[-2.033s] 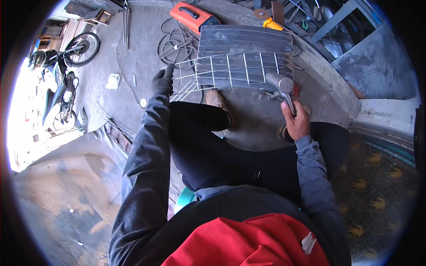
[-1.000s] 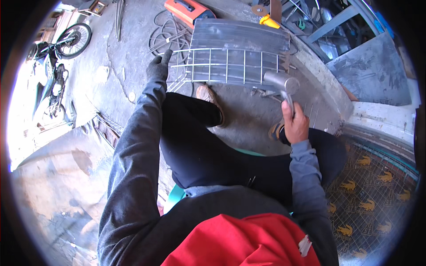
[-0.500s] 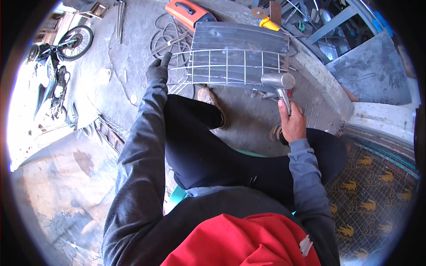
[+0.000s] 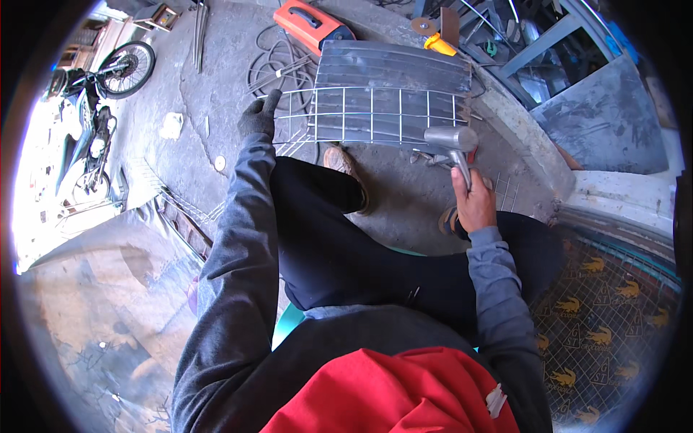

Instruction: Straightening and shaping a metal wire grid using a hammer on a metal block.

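Observation:
My left hand [image 4: 257, 120], in a dark grey glove, is closed on the left end of a wire mesh panel [image 4: 372, 114]. The mesh is a narrow grid of thin, light metal wires. It lies across a dark grey ribbed slab [image 4: 390, 65] in front of my feet. In my bare right hand [image 4: 475, 202] a metal hammer [image 4: 451, 137] is gripped by its handle. Its head hangs at the near right corner of the mesh; whether it touches the wires I cannot tell.
An orange machine [image 4: 314, 27] with a black handle and coiled cable [image 4: 263, 72] stands beyond the slab. A yellow-bodied tool [image 4: 439, 45] lies at the far right, near metal frames [image 4: 541, 47]. A motorcycle [image 4: 90, 108] stands left. Sheet material [image 4: 86, 310] lies at lower left.
The view has shifted slightly. Both hands keep their holds on the mesh and the hammer; the hammer head has tilted a little, and the gloved fingers have moved slightly.

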Motion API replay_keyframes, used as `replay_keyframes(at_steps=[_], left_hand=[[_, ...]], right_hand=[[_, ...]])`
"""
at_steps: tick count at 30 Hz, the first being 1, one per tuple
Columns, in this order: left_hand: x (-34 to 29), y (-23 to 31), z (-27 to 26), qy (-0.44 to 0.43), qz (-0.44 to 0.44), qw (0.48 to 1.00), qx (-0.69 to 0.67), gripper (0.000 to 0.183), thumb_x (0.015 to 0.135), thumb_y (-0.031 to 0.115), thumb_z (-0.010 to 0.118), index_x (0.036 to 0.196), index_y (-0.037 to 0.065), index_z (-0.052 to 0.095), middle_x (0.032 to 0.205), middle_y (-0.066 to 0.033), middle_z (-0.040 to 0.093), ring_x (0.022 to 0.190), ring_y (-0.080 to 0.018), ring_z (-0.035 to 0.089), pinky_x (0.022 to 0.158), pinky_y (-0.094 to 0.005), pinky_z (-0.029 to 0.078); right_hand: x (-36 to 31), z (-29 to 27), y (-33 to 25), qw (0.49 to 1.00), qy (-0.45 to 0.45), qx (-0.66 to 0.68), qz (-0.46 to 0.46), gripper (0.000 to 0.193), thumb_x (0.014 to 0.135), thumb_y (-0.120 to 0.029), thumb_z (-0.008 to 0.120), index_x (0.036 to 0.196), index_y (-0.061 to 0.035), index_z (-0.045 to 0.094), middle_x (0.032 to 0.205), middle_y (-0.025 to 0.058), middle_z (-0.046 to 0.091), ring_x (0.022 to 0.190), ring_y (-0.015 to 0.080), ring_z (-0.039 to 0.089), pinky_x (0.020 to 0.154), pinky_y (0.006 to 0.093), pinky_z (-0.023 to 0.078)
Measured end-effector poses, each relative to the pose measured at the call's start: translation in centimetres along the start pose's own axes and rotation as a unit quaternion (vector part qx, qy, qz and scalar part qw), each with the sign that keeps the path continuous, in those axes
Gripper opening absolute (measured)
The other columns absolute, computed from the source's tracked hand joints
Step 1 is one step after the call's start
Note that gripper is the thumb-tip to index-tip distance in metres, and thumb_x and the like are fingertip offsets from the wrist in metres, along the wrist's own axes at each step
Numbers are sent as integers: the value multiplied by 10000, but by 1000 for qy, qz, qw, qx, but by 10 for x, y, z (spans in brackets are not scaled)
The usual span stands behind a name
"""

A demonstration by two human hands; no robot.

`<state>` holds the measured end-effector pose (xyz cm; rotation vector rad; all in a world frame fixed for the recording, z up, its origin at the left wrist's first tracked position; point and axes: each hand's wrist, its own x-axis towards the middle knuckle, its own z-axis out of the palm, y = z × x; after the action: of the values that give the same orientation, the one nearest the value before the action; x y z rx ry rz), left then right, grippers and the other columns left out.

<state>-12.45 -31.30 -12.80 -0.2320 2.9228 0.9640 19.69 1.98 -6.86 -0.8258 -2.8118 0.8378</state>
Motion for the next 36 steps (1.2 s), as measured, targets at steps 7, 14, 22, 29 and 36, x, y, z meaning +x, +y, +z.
replay_keyframes(at_steps=[7,14,22,29,36], left_hand=[[-6,2,-3,3,26,1000,-10,667,757,728,668,730,62,683,700,-157,639,692,-299,599,730,-443,453],[-8,4,-1,63,44,997,-33,660,766,722,664,774,64,718,707,-155,654,709,-285,620,731,-429,460],[-12,1,-7,-2,24,999,-23,668,775,714,674,743,47,694,652,-121,608,648,-214,566,690,-405,450],[-11,-4,-5,7,30,999,-18,692,767,731,661,712,41,665,640,-132,585,632,-240,535,675,-423,434],[-9,-5,-7,-8,-1,1000,-2,689,769,734,653,803,48,713,763,-164,658,767,-305,622,763,-427,467]], right_hand=[[-7,-5,-2,973,164,136,-91,311,967,-364,632,979,-53,628,711,155,645,647,355,651,602,464,472],[-12,7,11,993,-25,116,-19,446,970,-501,562,1082,-73,620,886,235,686,833,455,658,680,494,505],[-4,-15,-8,997,39,56,-29,368,962,-417,631,975,-52,672,799,169,671,713,324,667,648,398,500],[29,-43,-29,965,131,224,-30,339,978,-366,628,1030,-34,668,804,98,681,720,179,656,653,339,501],[40,1,-17,995,11,55,77,557,953,-571,553,980,-20,627,741,196,633,698,331,623,703,434,492]])
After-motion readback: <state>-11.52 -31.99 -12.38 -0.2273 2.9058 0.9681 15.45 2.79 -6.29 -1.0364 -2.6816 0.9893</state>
